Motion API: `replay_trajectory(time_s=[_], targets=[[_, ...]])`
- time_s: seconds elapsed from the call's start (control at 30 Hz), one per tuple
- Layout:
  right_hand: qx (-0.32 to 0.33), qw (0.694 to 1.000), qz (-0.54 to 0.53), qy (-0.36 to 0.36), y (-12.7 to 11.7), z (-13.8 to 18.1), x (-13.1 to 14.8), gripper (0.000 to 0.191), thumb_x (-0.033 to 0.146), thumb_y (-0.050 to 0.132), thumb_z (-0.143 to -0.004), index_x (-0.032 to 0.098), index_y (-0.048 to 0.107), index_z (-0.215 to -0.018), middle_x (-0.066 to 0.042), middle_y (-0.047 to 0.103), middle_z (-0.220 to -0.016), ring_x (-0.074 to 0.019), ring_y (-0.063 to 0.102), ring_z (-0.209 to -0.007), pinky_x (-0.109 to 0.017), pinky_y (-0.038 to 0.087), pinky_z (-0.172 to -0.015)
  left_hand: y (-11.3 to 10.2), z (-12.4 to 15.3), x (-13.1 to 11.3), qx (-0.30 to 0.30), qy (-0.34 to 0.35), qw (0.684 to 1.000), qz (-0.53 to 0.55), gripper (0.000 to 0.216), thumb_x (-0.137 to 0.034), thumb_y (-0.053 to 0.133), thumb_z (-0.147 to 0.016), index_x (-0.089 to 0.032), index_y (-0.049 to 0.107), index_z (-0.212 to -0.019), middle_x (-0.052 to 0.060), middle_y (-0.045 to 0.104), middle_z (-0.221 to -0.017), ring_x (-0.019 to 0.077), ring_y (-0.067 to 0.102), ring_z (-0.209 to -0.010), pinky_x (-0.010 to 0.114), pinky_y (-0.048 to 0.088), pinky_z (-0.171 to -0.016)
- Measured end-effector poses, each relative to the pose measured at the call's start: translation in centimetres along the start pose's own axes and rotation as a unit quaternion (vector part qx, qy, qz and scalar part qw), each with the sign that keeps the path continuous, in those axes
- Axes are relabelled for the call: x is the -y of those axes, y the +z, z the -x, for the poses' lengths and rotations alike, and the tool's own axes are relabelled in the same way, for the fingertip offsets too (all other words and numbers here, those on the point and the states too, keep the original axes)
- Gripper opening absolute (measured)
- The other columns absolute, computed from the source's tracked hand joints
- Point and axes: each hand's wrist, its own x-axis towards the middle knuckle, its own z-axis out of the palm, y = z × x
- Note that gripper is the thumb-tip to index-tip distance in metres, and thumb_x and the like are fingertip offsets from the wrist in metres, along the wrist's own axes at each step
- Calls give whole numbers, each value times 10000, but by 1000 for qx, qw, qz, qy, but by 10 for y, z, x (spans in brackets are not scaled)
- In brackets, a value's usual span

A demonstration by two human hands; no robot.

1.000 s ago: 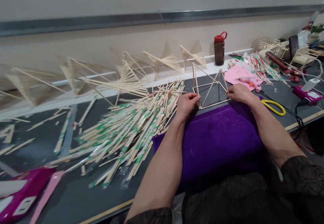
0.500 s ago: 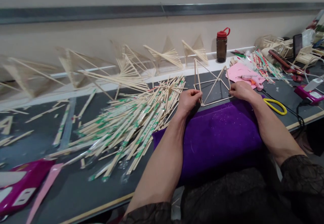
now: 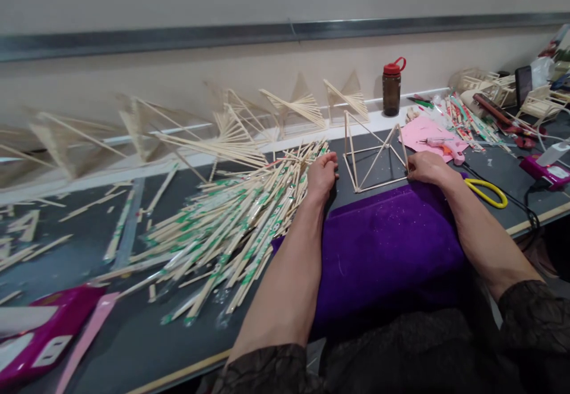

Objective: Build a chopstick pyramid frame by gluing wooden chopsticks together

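Note:
A small frame of glued wooden chopsticks (image 3: 355,162) stands on the dark table in front of me, its thin sticks joined at the corners, with crossing diagonals. My right hand (image 3: 430,168) pinches the frame's near right upright close to its base. To the left of the frame is my left hand (image 3: 323,175), apart from it, fingers loosely bent with nothing visible in them. That hand is beside a big heap of chopsticks (image 3: 249,216), many still in green-printed wrappers. A purple cloth (image 3: 392,245) lies under my forearms.
Finished fan-like stick models (image 3: 294,106) line the wall. Behind the frame stands a brown bottle (image 3: 391,92) with a red cap. On the right are a pink glue gun (image 3: 449,144), pink paper (image 3: 418,128) and yellow-handled scissors (image 3: 487,195). A magenta device (image 3: 53,328) sits at lower left.
My left hand has let go of the frame's near left corner and moved slightly left and up. My right hand still holds the right side. The view has shifted slightly.

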Motion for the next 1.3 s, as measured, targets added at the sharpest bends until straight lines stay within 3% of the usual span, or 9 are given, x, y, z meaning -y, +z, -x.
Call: replay_trajectory(time_s=[0.13,0.2,0.27,0.43,0.6,0.97,1.3], targets=[[-1,1000,-15,-2,4,-5,-1,290,193,647,-892,159,785,-1145,-130,788,-1175,-255,720,-1081,-289,459,-746,4,-22,4,37,59,990,-118,560,-134,485,-781,-183,738,-1277,114,701,-1405,260,690,-1215,353,601,-873],[-1,1000,-16,-2,6,-6,-2,293,188,647,-893,158,782,-1152,-130,788,-1177,-251,719,-1080,-286,456,-747,8,-28,2,52,102,977,-182,566,-122,473,-796,-180,744,-1290,102,714,-1392,266,650,-1301,392,532,-1051],[-2,1000,-16,-3,6,-6,-2,294,182,651,-889,160,781,-1153,-126,789,-1176,-245,718,-1074,-280,453,-740,10,-33,1,60,129,962,-234,553,-116,466,-813,-176,754,-1280,104,740,-1346,280,643,-1317,409,464,-1131],[3,1000,-19,3,4,-4,0,313,174,645,-891,151,770,-1177,-126,784,-1191,-240,716,-1072,-279,435,-715,11,-38,1,72,146,944,-287,497,-123,483,-845,-187,779,-1239,145,765,-1276,361,673,-1253,472,474,-1079],[-2,1000,-31,3,4,-3,0,313,161,657,-883,125,767,-1174,-138,786,-1171,-245,716,-1051,-286,434,-717,12,-41,3,75,155,934,-312,512,-118,470,-864,-195,765,-1275,114,768,-1279,330,678,-1246,409,476,-1055],[-14,998,-51,-20,10,-9,-1,279,135,662,-877,114,786,-1125,-141,796,-1133,-234,720,-1032,-282,447,-759,14,-38,2,72,165,922,-343,502,-136,484,-869,-199,767,-1278,131,765,-1281,379,687,-1203,453,502,-1005],[-10,998,-52,-17,9,-7,-1,294,137,661,-869,129,790,-1133,-134,796,-1119,-229,719,-1021,-276,466,-768,12,-39,3,82,157,924,-338,517,-140,479,-879,-189,749,-1318,128,750,-1316,365,670,-1248,440,478,-1040]])
